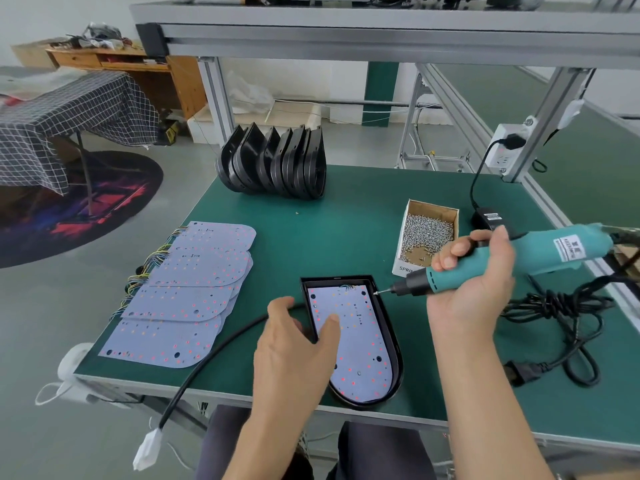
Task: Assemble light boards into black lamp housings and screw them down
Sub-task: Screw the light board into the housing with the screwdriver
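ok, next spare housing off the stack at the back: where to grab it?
Take the rightmost housing in the black housing stack by its upper straight edge, coming from above. They stand on edge, rounded ends down, packed side by side, so only the top rims are free.

An assembly workshop: green-matted aluminium-frame workbench [346,216], box of screws [427,233], stacked housings [277,164].
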A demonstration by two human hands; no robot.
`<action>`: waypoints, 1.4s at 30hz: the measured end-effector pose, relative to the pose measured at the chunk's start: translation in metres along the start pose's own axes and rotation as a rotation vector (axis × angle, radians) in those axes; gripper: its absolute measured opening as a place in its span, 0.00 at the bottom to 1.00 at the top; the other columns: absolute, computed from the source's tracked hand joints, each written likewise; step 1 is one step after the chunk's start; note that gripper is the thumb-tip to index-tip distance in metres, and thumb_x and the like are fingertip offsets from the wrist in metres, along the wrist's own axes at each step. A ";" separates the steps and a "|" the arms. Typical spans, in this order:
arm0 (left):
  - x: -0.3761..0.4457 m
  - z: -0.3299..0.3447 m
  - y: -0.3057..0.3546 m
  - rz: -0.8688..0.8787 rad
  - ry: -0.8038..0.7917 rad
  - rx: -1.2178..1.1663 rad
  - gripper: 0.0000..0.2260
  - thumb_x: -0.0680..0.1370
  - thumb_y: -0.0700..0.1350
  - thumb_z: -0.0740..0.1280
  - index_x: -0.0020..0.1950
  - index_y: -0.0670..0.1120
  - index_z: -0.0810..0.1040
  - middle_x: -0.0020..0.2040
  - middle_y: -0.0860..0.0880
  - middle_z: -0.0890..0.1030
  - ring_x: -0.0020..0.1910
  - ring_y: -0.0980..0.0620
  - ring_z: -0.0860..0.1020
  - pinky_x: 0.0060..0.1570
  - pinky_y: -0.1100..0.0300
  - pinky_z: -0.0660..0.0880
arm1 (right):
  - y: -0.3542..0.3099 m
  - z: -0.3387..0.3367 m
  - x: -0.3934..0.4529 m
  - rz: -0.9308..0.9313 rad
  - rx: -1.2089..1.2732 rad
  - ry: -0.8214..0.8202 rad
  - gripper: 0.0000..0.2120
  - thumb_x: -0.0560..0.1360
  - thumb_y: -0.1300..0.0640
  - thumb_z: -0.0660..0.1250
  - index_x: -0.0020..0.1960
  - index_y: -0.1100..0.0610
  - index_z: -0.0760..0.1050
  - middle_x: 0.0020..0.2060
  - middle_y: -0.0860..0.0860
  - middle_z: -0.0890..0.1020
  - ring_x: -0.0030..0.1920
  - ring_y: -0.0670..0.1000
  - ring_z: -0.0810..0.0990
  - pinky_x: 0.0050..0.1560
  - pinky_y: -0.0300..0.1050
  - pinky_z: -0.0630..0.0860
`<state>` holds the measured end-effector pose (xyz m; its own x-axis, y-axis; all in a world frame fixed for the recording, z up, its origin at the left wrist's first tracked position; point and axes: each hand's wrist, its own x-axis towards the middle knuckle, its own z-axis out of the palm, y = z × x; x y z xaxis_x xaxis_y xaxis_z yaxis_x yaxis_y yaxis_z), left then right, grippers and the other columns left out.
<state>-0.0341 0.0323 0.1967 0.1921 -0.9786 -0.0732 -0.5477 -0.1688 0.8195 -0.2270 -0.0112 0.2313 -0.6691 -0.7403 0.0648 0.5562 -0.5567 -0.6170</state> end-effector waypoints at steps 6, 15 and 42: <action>0.005 0.008 0.002 -0.077 -0.151 -0.019 0.16 0.79 0.52 0.69 0.59 0.53 0.65 0.43 0.51 0.82 0.43 0.49 0.81 0.47 0.53 0.77 | 0.017 0.003 0.000 -0.016 -0.142 -0.027 0.12 0.79 0.53 0.68 0.37 0.52 0.76 0.30 0.51 0.75 0.26 0.49 0.70 0.30 0.41 0.69; 0.007 0.011 0.004 -0.042 -0.149 -0.037 0.15 0.78 0.46 0.70 0.56 0.54 0.64 0.40 0.53 0.81 0.39 0.52 0.81 0.35 0.63 0.70 | 0.026 0.003 0.002 -0.038 -0.210 -0.075 0.11 0.76 0.51 0.71 0.36 0.50 0.78 0.29 0.51 0.75 0.26 0.51 0.69 0.29 0.43 0.67; 0.001 0.017 0.004 -0.016 -0.102 -0.025 0.14 0.78 0.46 0.68 0.56 0.55 0.64 0.40 0.55 0.82 0.36 0.59 0.80 0.33 0.69 0.70 | 0.032 0.006 0.004 -0.079 -0.334 -0.076 0.11 0.76 0.51 0.70 0.36 0.49 0.74 0.28 0.53 0.73 0.26 0.54 0.67 0.38 0.57 0.65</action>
<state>-0.0495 0.0285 0.1900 0.1157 -0.9830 -0.1427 -0.5246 -0.1825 0.8316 -0.2087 -0.0340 0.2161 -0.6583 -0.7327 0.1728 0.3040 -0.4687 -0.8294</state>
